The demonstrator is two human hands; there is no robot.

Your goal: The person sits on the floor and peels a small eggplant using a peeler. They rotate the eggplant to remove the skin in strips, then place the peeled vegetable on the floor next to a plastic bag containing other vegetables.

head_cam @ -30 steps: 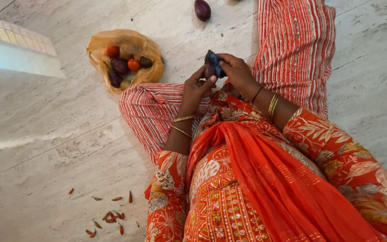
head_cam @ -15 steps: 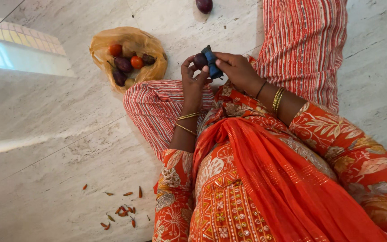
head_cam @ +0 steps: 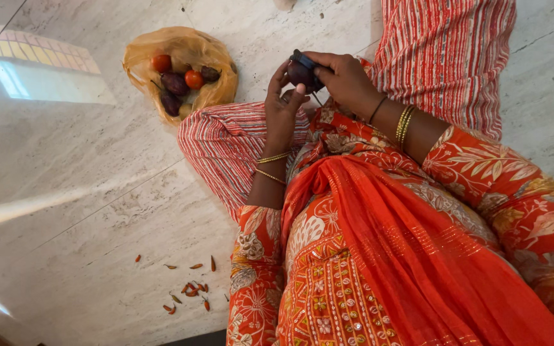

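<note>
Head view, looking down on a person seated on the floor. We see the left hand (head_cam: 282, 106) raised in front of the lap, its fingers curled part-way around a small dark purple eggplant (head_cam: 299, 72); thumb and fingertips press on the eggplant's lower side, so the hand is closed on it rather than spread. The right hand (head_cam: 344, 80) meets it from the 3 o'clock side; its fingers are bent tight over a small dark blue tool (head_cam: 304, 61) laid against the top of the eggplant; we cannot tell the tool's kind, as the fingers hide most of it. Eggplant and tool sit together at about 12 o'clock in the frame, above the folded knee in red-and-white striped trousers (head_cam: 226, 144); gold bangles (head_cam: 405, 125) ring the right wrist, and thinner ones (head_cam: 270, 165) the left.

At 10 o'clock from the hands, well apart from them, a yellow plastic bag (head_cam: 190, 48) lies open on the pale marble floor (head_cam: 84, 192); it holds two red tomatoes (head_cam: 193, 79) and several more dark eggplants (head_cam: 174, 84). At 7 o'clock, near the lower edge, small red chillies (head_cam: 193, 288) lie scattered on the floor; an orange patterned tunic with a scarf (head_cam: 386, 256) fills the lower right.
</note>
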